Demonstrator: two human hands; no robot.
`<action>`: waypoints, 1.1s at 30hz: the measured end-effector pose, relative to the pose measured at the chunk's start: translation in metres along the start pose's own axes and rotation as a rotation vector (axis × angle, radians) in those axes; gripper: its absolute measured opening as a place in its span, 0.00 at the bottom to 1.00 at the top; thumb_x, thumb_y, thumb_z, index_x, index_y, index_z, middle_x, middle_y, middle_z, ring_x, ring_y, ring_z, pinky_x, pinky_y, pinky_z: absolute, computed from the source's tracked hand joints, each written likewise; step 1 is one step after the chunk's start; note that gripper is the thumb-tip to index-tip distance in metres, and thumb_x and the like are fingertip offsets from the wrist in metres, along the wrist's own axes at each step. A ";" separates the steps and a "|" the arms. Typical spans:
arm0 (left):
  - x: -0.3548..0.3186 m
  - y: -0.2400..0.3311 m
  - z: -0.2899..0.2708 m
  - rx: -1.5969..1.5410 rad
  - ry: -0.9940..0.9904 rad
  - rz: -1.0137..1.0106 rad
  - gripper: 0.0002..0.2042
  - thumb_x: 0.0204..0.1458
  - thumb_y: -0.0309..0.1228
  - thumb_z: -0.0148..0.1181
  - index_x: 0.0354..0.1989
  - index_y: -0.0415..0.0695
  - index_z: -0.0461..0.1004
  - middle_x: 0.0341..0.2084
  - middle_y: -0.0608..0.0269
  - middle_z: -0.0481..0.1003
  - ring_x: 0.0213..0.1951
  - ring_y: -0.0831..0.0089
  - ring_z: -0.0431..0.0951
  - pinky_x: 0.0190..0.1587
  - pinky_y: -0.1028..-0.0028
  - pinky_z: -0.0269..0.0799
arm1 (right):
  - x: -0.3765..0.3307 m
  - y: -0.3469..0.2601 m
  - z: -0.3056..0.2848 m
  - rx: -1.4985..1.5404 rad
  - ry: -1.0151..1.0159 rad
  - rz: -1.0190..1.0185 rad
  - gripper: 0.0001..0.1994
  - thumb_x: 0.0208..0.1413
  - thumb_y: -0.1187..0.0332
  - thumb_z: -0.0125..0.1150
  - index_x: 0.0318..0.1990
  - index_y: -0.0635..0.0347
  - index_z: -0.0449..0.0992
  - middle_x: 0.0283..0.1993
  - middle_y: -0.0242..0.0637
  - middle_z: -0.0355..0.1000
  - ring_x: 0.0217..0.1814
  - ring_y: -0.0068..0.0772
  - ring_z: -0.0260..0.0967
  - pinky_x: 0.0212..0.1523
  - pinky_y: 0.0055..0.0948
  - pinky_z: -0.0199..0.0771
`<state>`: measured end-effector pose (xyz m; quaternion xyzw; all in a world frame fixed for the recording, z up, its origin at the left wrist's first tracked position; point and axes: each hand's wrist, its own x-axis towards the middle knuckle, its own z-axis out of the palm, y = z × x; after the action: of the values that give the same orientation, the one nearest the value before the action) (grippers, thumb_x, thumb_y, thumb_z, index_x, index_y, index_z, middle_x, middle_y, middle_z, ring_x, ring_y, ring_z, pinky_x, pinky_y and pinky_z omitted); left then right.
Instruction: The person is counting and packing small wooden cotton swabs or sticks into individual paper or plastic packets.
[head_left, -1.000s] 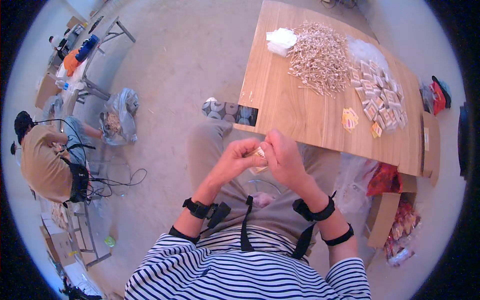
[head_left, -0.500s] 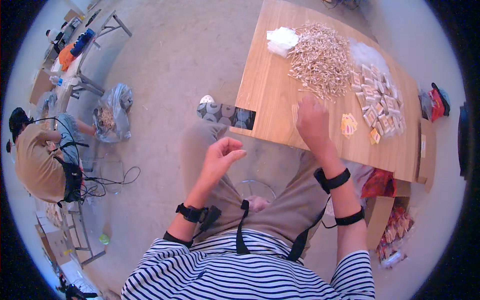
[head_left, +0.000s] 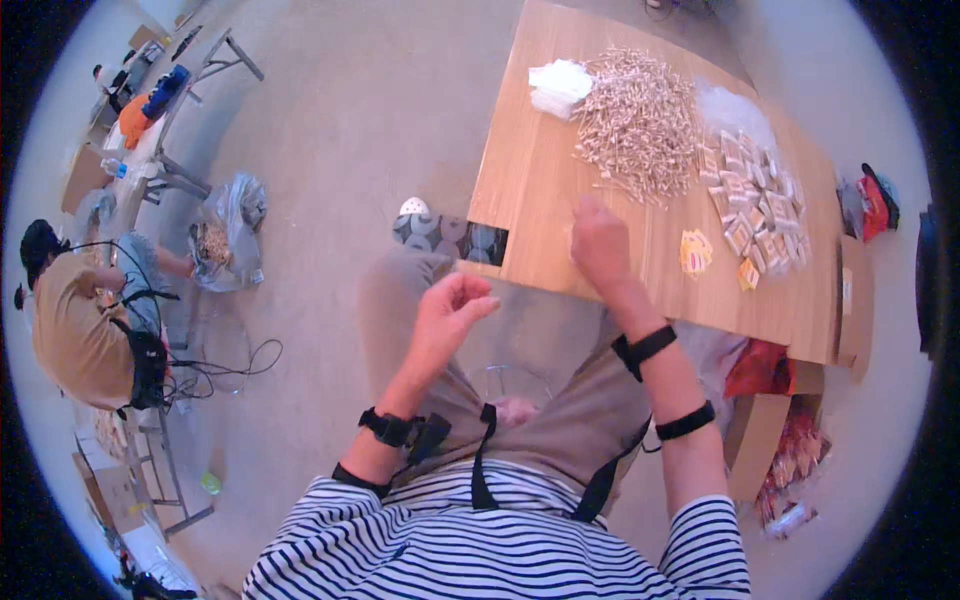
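My right hand [head_left: 600, 245] is over the near part of the wooden table [head_left: 545, 205], fingers closed and pointing down. What it holds, if anything, is hidden under the fingers. My left hand [head_left: 450, 312] hovers off the table's near left corner, above my lap, its thumb and curled fingers drawn together. Nothing I can name shows in that pinch. Beyond my right hand lies a big heap of cotton swabs [head_left: 637, 120]. To its right sit several small filled packs [head_left: 750, 200]. Small yellow-and-white cards [head_left: 694, 252] lie right of my right hand.
White sheets or bags [head_left: 560, 85] lie left of the heap, clear plastic bags [head_left: 738, 115] at its right. A dark patterned panel [head_left: 450, 237] juts from the table's left corner. Cardboard boxes [head_left: 757, 445] stand below right. Far left, another person [head_left: 95, 325] sits by a plastic bag [head_left: 230, 235].
My right hand has moved left and slightly nearer over the table. My left hand has shifted only slightly to the right, still curled.
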<state>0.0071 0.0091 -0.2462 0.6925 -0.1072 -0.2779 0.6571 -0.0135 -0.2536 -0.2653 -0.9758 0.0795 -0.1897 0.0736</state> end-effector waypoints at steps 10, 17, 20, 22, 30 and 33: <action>-0.003 0.037 0.028 -0.297 -0.136 0.157 0.19 0.57 0.32 0.62 0.55 0.39 0.70 0.38 0.65 0.77 0.39 0.77 0.77 0.42 0.75 0.76 | -0.011 -0.068 -0.104 0.951 -0.018 0.135 0.08 0.59 0.70 0.55 0.31 0.65 0.68 0.27 0.44 0.66 0.29 0.41 0.68 0.31 0.37 0.66; -0.032 0.069 0.034 -0.154 -0.220 0.085 0.11 0.56 0.33 0.63 0.43 0.43 0.73 0.30 0.71 0.76 0.29 0.83 0.75 0.27 0.79 0.72 | -0.025 -0.081 -0.123 1.238 -0.069 0.283 0.09 0.60 0.70 0.56 0.29 0.64 0.68 0.24 0.33 0.61 0.29 0.22 0.61 0.29 0.29 0.62; -0.035 0.070 0.031 -0.054 -0.155 0.148 0.09 0.54 0.34 0.64 0.40 0.45 0.75 0.27 0.74 0.75 0.27 0.87 0.73 0.25 0.82 0.68 | -0.026 -0.083 -0.128 1.257 -0.095 0.300 0.09 0.60 0.70 0.55 0.29 0.64 0.68 0.24 0.32 0.60 0.29 0.21 0.60 0.29 0.28 0.61; -0.035 0.067 0.028 -0.011 -0.164 0.194 0.09 0.54 0.33 0.65 0.39 0.45 0.76 0.26 0.75 0.75 0.26 0.88 0.71 0.24 0.83 0.65 | -0.028 -0.083 -0.129 1.296 -0.123 0.327 0.09 0.60 0.70 0.56 0.29 0.64 0.68 0.24 0.32 0.59 0.29 0.21 0.59 0.29 0.28 0.61; -0.043 0.069 0.029 -0.045 -0.138 0.204 0.08 0.54 0.33 0.66 0.35 0.44 0.75 0.24 0.75 0.72 0.24 0.90 0.67 0.23 0.84 0.62 | -0.035 -0.099 -0.132 0.910 0.094 0.043 0.08 0.61 0.70 0.54 0.31 0.63 0.69 0.24 0.34 0.64 0.29 0.24 0.63 0.29 0.31 0.64; -0.043 0.071 0.031 -0.081 -0.136 0.197 0.08 0.54 0.33 0.66 0.36 0.44 0.75 0.24 0.75 0.72 0.24 0.90 0.68 0.23 0.84 0.62 | -0.035 -0.097 -0.130 1.225 -0.014 0.295 0.08 0.62 0.69 0.54 0.31 0.64 0.69 0.25 0.37 0.66 0.28 0.26 0.64 0.29 0.31 0.65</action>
<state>-0.0294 -0.0034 -0.1659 0.6311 -0.2077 -0.2624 0.6998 -0.0831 -0.1671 -0.1421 -0.7366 0.0896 -0.1822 0.6452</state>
